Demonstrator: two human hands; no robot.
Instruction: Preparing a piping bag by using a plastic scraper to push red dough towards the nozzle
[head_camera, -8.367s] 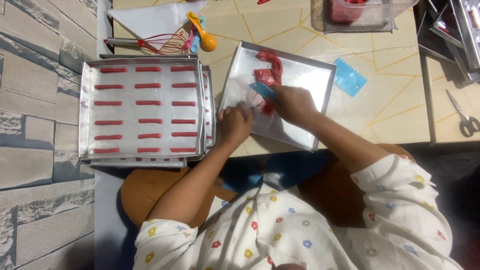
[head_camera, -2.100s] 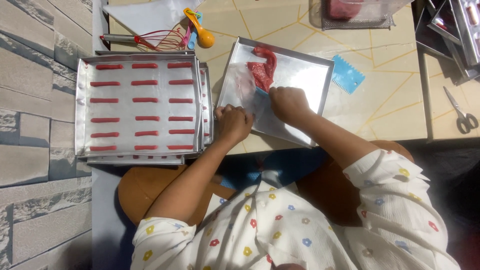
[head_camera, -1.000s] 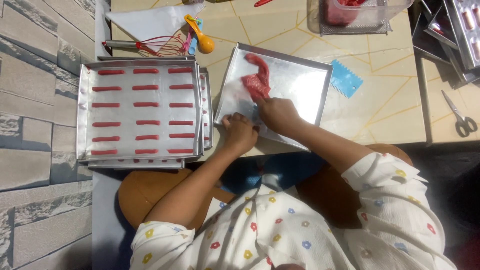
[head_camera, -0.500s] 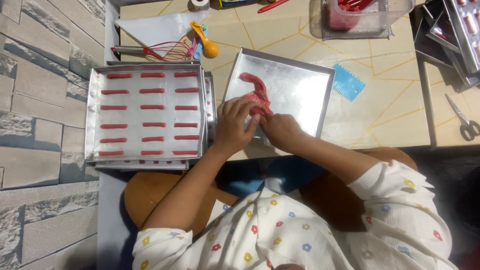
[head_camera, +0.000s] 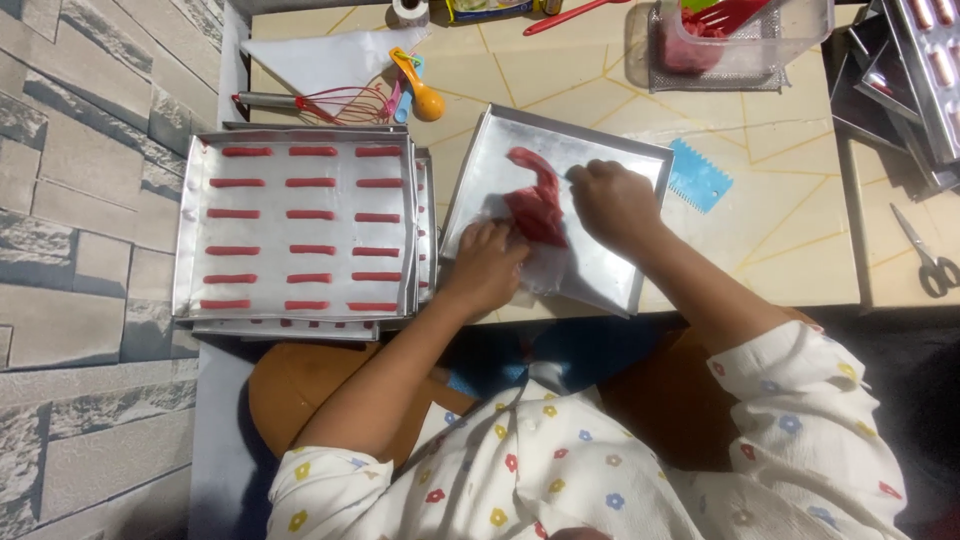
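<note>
Piping bag (head_camera: 535, 215) of red dough lies in the metal tray (head_camera: 640, 175), soft and squashy, probably slick plastic; best gripped at the twisted top and the fat belly. My left hand (head_camera: 485, 265) pinches its lower end, my right hand (head_camera: 610, 200) is closed near the top. Filled tray of red strips (head_camera: 300, 230) sits just left, blue scraper (head_camera: 697, 177) to the right.

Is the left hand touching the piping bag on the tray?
Touching: the head view shows the left hand pressed onto the piping bag with red batter, no gap between them.
</note>
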